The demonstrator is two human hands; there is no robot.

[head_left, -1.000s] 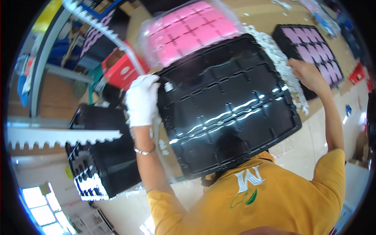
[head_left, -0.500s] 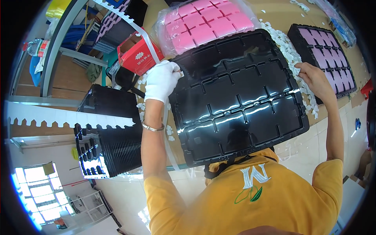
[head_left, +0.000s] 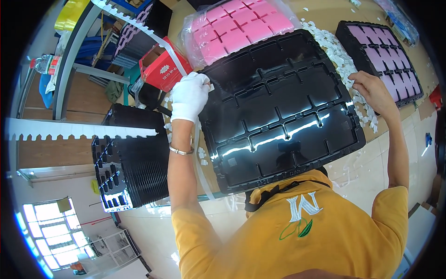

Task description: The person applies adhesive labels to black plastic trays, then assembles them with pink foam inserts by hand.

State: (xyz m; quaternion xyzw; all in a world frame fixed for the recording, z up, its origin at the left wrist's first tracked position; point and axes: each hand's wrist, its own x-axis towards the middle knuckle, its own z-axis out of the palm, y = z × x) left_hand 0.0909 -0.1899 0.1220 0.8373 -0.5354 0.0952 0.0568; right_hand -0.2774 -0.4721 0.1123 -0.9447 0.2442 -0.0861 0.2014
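A large black plastic tray (head_left: 278, 111) with moulded ridges lies in front of me, face of glossy plastic up. My left hand (head_left: 189, 98), in a white glove, is closed at its left edge, with a small white piece (head_left: 212, 87) at the fingertips. My bare right hand (head_left: 374, 93) is by the right edge, fingers pinched together over a heap of white paper scraps (head_left: 341, 65); what they hold, if anything, I cannot make out. A long white notched strip (head_left: 174, 56) runs down behind the gloved hand.
Beyond the tray lies a plastic-wrapped pink foam block (head_left: 241, 30). A red box (head_left: 162, 74) stands at the far left, above a stack of black trays (head_left: 141, 172). Another notched strip (head_left: 83, 129) juts in from the left. At right is a black tray with pink inserts (head_left: 388, 60).
The view has shifted slightly, and the black tray shows a little lower-edge tilt and different glare. Both hands stay in nearly the same places at its sides.
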